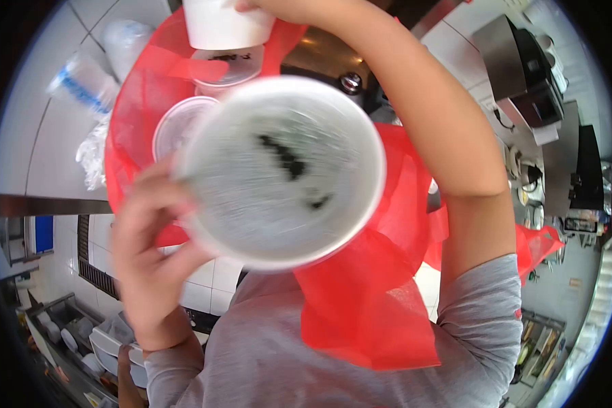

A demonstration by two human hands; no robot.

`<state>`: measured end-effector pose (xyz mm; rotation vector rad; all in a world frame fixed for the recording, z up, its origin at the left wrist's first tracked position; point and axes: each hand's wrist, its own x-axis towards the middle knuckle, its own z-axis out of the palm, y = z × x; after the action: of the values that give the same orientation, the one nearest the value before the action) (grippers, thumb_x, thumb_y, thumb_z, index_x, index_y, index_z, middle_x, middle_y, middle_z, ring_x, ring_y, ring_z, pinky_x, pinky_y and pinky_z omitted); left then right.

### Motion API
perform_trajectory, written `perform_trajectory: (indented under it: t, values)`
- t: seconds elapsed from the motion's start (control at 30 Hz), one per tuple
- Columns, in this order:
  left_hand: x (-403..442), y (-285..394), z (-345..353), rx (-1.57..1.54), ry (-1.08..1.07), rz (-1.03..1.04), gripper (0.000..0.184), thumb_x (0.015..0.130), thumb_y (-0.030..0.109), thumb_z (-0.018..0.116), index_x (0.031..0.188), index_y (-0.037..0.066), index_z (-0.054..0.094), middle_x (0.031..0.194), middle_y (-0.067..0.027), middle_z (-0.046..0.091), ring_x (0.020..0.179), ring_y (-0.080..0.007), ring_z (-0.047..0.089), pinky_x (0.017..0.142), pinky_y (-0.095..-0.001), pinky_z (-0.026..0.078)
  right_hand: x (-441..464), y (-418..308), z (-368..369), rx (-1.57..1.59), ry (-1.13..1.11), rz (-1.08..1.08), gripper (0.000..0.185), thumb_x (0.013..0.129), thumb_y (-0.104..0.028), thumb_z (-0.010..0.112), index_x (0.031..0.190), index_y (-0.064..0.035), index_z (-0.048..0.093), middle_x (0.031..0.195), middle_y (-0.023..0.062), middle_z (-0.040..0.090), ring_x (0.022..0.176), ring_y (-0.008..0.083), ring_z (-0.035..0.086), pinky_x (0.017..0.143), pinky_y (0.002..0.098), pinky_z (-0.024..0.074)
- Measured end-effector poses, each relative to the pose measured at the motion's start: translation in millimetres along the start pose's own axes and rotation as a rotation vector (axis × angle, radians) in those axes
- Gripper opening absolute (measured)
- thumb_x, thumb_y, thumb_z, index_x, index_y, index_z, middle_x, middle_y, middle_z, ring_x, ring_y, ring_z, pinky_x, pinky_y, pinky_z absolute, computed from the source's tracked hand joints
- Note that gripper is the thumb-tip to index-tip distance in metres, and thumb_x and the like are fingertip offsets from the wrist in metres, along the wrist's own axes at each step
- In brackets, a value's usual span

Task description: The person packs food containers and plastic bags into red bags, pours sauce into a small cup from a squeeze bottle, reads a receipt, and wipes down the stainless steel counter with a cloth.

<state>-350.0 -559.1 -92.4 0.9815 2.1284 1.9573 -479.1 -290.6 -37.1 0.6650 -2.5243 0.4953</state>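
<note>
Close to the camera, my left hand grips the rim of a large round white tub. Its clear lid faces me and carries smeared black markings; hand and tub are blurred by motion. At the top edge, my right hand holds another white tub, partly cut off by the frame. Below that one, a lidded tub with black writing shows. Beside it is a second round lidded container, half hidden by the near tub. A thin red bag spreads around and under them.
Plastic-wrapped packs lie on the white tiled surface at left. A dark metal surface with a round knob is beyond the tubs. A steel appliance stands at right. Drawers with containers sit lower left.
</note>
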Motion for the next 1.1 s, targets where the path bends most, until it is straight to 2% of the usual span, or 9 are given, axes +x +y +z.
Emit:
perform_trajectory:
  t: [0.17,0.23,0.43,0.53,0.63,0.83,0.9,0.97,1.1]
  values:
    - [37.8,-45.4,83.9,-0.159,-0.616,-0.342,0.028,0.074,0.008,0.074,0.094,0.004,0.056,0.092,-0.0066,0.063,0.089,-0.0126,0.062,0.071,-0.0266,0.051,0.9,-1.3,-5.8,-0.040,-0.067,0.080,0.018,0.064,-0.005,0.070,0.076,0.0022,0.059,0.083,0.0215,0.063,0.083,0.0371,0.061,0.072,0.0424,0.0465]
    - [38.0,-63.0,123.5,-0.621,-0.754,-0.508,0.030,0.074,0.010,0.073,0.097,0.004,0.055,0.084,-0.0106,0.065,0.086,-0.0210,0.065,0.075,-0.0285,0.050,1.6,0.6,-4.1,-0.041,-0.073,0.088,0.018,0.064,-0.005,0.071,0.076,0.0023,0.059,0.084,0.0214,0.063,0.083,0.0370,0.061,0.073,0.0423,0.0468]
    - [29.8,-76.6,174.1,0.221,-0.355,0.156,0.036,0.076,0.008,0.066,0.111,0.005,0.055,0.123,-0.0286,0.050,0.103,-0.0384,0.058,0.086,-0.0398,0.048,-10.4,-0.1,5.6,-0.051,0.034,-0.081,0.020,0.068,-0.006,0.067,0.083,0.0021,0.059,0.090,0.0213,0.062,0.089,0.0378,0.060,0.078,0.0436,0.0471]
    - [27.8,-111.0,179.2,0.269,-0.430,-0.010,0.043,0.077,0.006,0.063,0.118,0.007,0.054,0.136,-0.0288,0.037,0.113,-0.0408,0.051,0.092,-0.0426,0.045,-17.0,-15.3,7.7,-0.065,-0.078,0.027,0.022,0.071,-0.008,0.064,0.090,0.0013,0.058,0.092,0.0206,0.060,0.091,0.0383,0.058,0.079,0.0434,0.0462]
    - [24.6,-99.0,158.6,0.467,-0.337,0.119,0.048,0.077,0.004,0.064,0.122,0.012,0.050,0.142,-0.0216,0.032,0.118,-0.0368,0.049,0.096,-0.0423,0.042,-16.1,-14.5,19.4,-0.011,-0.048,-0.108,0.019,0.072,-0.007,0.064,0.089,0.0008,0.057,0.090,0.0195,0.059,0.088,0.0383,0.057,0.077,0.0438,0.0456]
    - [33.5,-53.6,48.9,0.587,-0.180,0.238,0.024,0.080,0.007,0.061,0.104,0.006,0.061,0.115,-0.0164,0.060,0.105,-0.0344,0.057,0.091,-0.0418,0.045,-12.0,-17.1,22.3,-0.021,-0.016,-0.114,0.017,0.072,-0.006,0.064,0.082,0.0015,0.053,0.085,0.0190,0.056,0.085,0.0382,0.057,0.075,0.0438,0.0445]
    - [77.2,-70.1,-4.8,0.795,-0.057,-0.082,0.019,0.081,0.012,0.060,0.098,0.003,0.063,0.100,-0.0189,0.064,0.091,-0.0365,0.061,0.082,-0.0428,0.048,-4.9,-18.5,17.4,-0.026,-0.012,-0.044,0.017,0.071,-0.006,0.065,0.080,0.0016,0.052,0.083,0.0191,0.056,0.084,0.0384,0.057,0.074,0.0437,0.0442]
    - [109.9,-106.0,-19.3,0.944,-0.149,0.067,0.022,0.082,0.014,0.060,0.098,0.000,0.062,0.091,-0.0212,0.064,0.080,-0.0382,0.062,0.074,-0.0441,0.048,1.7,-17.1,12.0,-0.025,0.005,-0.001,0.018,0.070,-0.006,0.066,0.078,0.0015,0.052,0.082,0.0190,0.055,0.082,0.0380,0.056,0.072,0.0432,0.0440]
    - [153.9,-138.0,-17.5,0.917,0.033,-0.175,0.028,0.085,0.022,0.061,0.104,0.001,0.061,0.092,-0.0184,0.066,0.083,-0.0335,0.064,0.075,-0.0404,0.050,13.5,-8.1,-1.9,0.005,0.044,0.076,0.022,0.067,-0.006,0.069,0.075,0.0012,0.050,0.077,0.0179,0.054,0.076,0.0357,0.056,0.068,0.0406,0.0437]
